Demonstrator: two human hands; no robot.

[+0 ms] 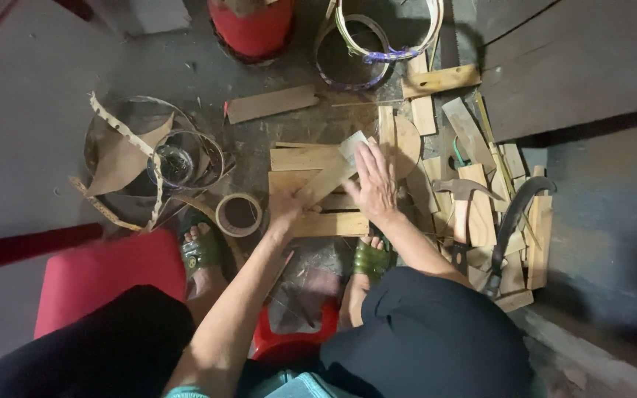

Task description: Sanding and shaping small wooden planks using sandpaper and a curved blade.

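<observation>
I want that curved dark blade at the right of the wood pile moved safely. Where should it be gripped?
Grip the curved blade by its handle end near the lower right of the wood scraps, coming from the person's side. The dark arc above looks like bare blade, so fingers should stay off it.

The wooden offcuts (pixel 318 158) under both hands are pale, matt and rough-sawn. At 9 o'clock from them, the tape roll (pixel 239 214) is smooth, matt cardboard, and the coiled strips (pixel 123 158) look like dry, fibrous bamboo. At 3 o'clock, the curved blade (pixel 514 214) is dark, dull metal. At 6 o'clock, the stool (pixel 289 343) is glossy red plastic. The concrete floor (pixel 31 147) is grey, matt and gritty.
</observation>
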